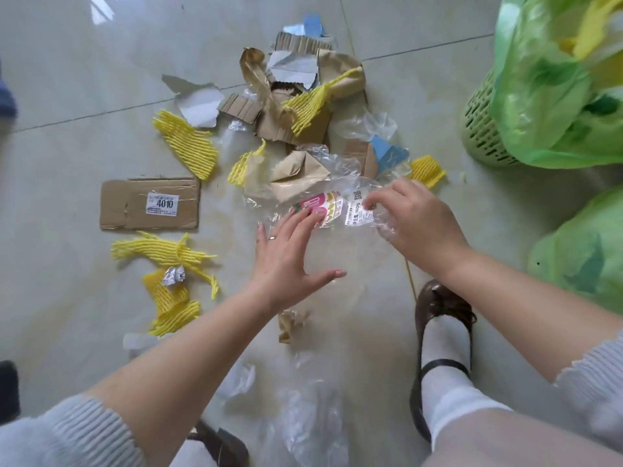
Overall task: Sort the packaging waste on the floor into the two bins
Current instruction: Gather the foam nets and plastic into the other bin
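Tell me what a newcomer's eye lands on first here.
Both hands meet at centre on a clear printed plastic bag: the right hand pinches it, the left hand reaches flat. Bright yellow foam netting lies scattered to the left, and green-bagged bins stand at the right edge.

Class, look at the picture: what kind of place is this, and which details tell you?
Probably an indoor room at home: glossy tiled floor, green lined bins beside it, and torn cardboard scattered about.

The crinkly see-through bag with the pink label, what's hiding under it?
Through the clear bag you can see floor tile and a brown paper scrap's corner. Anything beneath the printed label or the hands is covered.
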Motion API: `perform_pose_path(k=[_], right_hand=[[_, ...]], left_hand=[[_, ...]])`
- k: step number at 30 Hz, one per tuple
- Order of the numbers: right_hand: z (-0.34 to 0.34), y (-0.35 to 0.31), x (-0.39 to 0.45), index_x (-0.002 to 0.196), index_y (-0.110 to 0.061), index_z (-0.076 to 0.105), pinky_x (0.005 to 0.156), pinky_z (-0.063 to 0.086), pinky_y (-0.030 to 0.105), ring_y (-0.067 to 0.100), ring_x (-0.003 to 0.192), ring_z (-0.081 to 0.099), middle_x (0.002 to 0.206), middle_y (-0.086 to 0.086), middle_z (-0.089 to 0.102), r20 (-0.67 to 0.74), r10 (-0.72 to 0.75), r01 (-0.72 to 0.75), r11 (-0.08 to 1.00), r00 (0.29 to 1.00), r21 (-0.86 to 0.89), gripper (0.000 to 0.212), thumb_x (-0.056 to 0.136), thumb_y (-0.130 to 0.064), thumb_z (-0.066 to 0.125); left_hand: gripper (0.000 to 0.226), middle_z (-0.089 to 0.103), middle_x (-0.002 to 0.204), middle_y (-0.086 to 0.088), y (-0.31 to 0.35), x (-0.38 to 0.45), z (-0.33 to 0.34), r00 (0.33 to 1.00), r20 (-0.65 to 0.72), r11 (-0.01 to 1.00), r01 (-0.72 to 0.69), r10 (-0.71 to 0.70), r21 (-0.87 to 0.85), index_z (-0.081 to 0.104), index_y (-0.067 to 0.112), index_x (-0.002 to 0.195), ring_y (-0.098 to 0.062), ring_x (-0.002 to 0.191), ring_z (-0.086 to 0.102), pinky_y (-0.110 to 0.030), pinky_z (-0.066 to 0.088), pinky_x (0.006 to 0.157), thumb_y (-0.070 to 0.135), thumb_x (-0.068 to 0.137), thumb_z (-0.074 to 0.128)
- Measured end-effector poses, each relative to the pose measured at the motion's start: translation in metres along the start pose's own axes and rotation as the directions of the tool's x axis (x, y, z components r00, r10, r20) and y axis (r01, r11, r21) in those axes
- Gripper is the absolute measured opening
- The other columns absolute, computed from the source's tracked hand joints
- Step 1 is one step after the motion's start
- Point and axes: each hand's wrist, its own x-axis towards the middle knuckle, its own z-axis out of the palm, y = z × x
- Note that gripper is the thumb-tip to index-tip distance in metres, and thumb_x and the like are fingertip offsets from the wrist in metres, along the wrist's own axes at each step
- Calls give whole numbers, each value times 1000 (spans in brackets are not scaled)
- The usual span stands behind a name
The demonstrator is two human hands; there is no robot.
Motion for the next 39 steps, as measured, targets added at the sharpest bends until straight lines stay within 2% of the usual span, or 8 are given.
perform_pose_path(k=[10, 14, 20, 24, 29, 33, 36, 39], right_hand=[[-101, -19, -13, 97, -22, 62, 69, 44, 23, 12, 77, 55, 93, 0, 62, -341, 284, -106, 883, 896, 457, 25, 77, -9, 70], [-126, -7, -34, 95, -32, 54, 72, 43, 14, -1, 82, 56, 99, -1, 58, -372, 332, -74, 823, 867, 563, 31, 76, -12, 70], [-178, 43, -49, 93, -25, 54, 86, 38, 2, 4, 114, 50, 123, -9, 51, -381, 208, -47, 919, 901, 392, 29, 78, -6, 70], [-232, 85, -43, 103, -34, 59, 83, 51, 23, 15, 105, 60, 122, -5, 57, -358, -33, 76, 991, 933, 106, 48, 76, 6, 57], [-284, 153, -13, 92, -20, 71, 75, 56, 41, 29, 100, 61, 114, 3, 62, -444, -53, -35, 982, 894, -187, 28, 79, -2, 53], [-286, 182, 20, 99, -13, 70, 66, 52, 40, 35, 103, 55, 117, 8, 58, -355, 65, -209, 899, 933, -385, 27, 83, 0, 52], [-267, 194, 42, 118, -21, 61, 83, 47, 38, 28, 121, 42, 135, 5, 41, -95, 251, -267, 870, 963, -414, 33, 88, -13, 50], [-243, 207, 60, 138, -23, 42, 108, 37, 41, 28, 138, 27, 153, 6, 18, 257, 343, -244, 905, 903, -348, 58, 83, -27, 58]], left_hand=[[113, 32, 148, -2, 111, 19, -49, 944, -265, 967, -232, 198, -104, 4, 35, 145, -17, 135, 28, -56, 21, 112, 71, 57, 63], [103, 43, 136, -8, 155, 23, -51, 889, -392, 928, -327, 237, -181, 10, 35, 143, -15, 120, 43, -31, 39, 96, 47, 64, 74], [63, 60, 126, 5, 202, 50, -66, 868, -365, 927, -373, 336, -35, 38, 44, 133, -20, 107, 62, -27, 48, 83, 25, 76, 56], [44, 62, 119, 5, 238, 92, -90, 778, -396, 840, -542, 488, -28, 58, 36, 119, -18, 97, 65, -36, 55, 78, 30, 79, 39], [28, 61, 115, -3, 291, 158, -103, 622, -461, 724, -686, 633, 69, 66, 22, 112, -18, 101, 61, -36, 54, 85, 16, 86, 56], [40, 57, 122, -3, 319, 201, -84, 746, -385, 810, -586, 543, 5, 54, 18, 124, -19, 108, 57, -39, 50, 90, 15, 85, 59], [73, 39, 145, -5, 324, 222, -56, 911, -110, 914, -404, 398, -29, 21, 20, 146, -22, 131, 39, -38, 37, 107, 14, 84, 59], [83, 17, 156, -7, 319, 241, -28, 936, 204, 940, -317, 288, 127, 0, 24, 150, -26, 143, 19, -39, 24, 114, 15, 87, 53]])
